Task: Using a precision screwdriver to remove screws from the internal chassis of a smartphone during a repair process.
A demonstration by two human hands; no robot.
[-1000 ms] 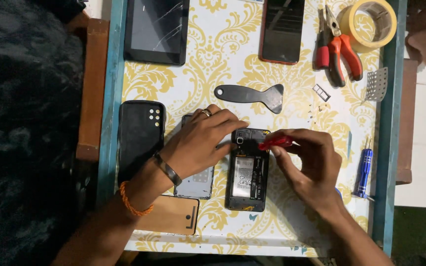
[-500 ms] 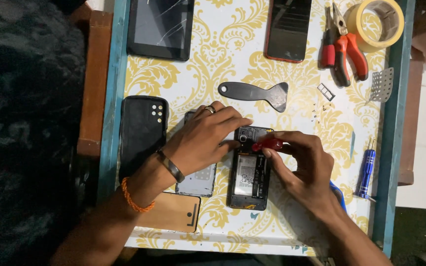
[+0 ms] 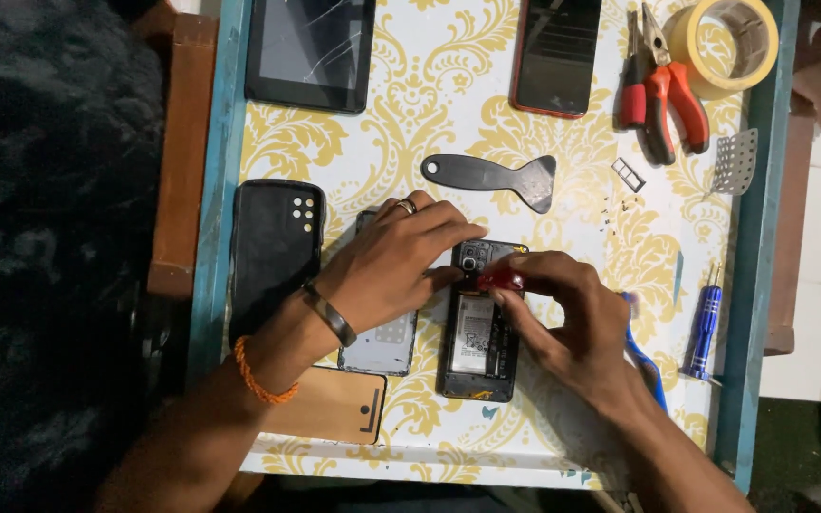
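An opened phone point(image 3: 475, 334) lies back-up on the patterned table point(image 3: 401, 123), its battery and circuit board exposed. My left hand point(image 3: 393, 266) rests beside it, fingertips pressing the phone's upper left edge. My right hand point(image 3: 572, 323) pinches a small red-handled tool point(image 3: 503, 279) at the phone's top, near the camera module. Under my left hand lies a grey back panel point(image 3: 380, 344).
A black phone case point(image 3: 274, 252), a wooden-look cover point(image 3: 330, 408), a black pry spatula point(image 3: 491, 175), a cracked tablet point(image 3: 311, 52), a red-edged phone point(image 3: 557, 55), red pliers point(image 3: 662, 90), a tape roll point(image 3: 724, 43), a blue screwdriver point(image 3: 704, 328), a perforated metal piece point(image 3: 735, 161).
My right hand slid the red tool a little leftwards across the phone's top edge. The camera view shifted slightly; my left hand stayed in place.
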